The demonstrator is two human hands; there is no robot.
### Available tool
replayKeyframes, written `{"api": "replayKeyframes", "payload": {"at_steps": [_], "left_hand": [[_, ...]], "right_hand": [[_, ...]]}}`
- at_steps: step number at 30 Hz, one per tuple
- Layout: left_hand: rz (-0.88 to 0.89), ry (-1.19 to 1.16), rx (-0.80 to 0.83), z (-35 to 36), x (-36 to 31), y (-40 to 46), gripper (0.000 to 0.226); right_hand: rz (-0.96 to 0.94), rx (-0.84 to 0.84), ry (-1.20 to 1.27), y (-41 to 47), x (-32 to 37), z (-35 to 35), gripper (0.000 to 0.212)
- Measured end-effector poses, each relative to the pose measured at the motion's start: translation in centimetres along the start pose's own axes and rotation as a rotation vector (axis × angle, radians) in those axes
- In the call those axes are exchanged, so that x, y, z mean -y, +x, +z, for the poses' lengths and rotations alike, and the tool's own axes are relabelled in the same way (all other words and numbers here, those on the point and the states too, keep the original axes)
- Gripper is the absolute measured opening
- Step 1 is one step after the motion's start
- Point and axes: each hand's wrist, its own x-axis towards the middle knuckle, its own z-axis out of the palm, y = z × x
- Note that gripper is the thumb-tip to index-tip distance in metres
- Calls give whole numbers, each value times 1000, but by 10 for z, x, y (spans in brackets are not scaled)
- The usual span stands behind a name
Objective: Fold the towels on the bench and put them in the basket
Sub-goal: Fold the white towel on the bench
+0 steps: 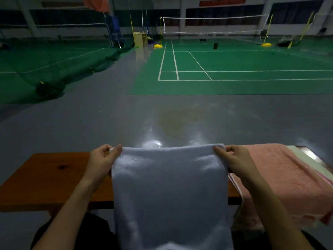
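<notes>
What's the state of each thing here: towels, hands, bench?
white towel: held up by its two top corners, hanging down over the bench's near edge
pink towel: lying on the bench, unfolded, draped over the near edge
left hand: pinching the left corner
right hand: pinching the right corner
bench: partly covered

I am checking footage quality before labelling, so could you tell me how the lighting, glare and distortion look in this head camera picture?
Head view: dim overall, with noisy dark corners; a bright glare patch on the grey floor just beyond the white towel; wide-angle bending curves the wooden bench and the far wall; the left hand, right hand and pink towel are readable, slightly soft.
</notes>
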Motion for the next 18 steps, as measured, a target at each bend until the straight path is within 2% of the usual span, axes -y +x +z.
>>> {"api": "replayKeyframes", "payload": {"at_steps": [8, 18], "left_hand": [[46, 339, 26, 12, 45, 71, 48], [-68, 341, -49, 26, 110, 137, 47]], "right_hand": [[13, -52, -194, 63, -32, 36, 46], [85, -30, -264, 131, -73, 72, 58]]}}
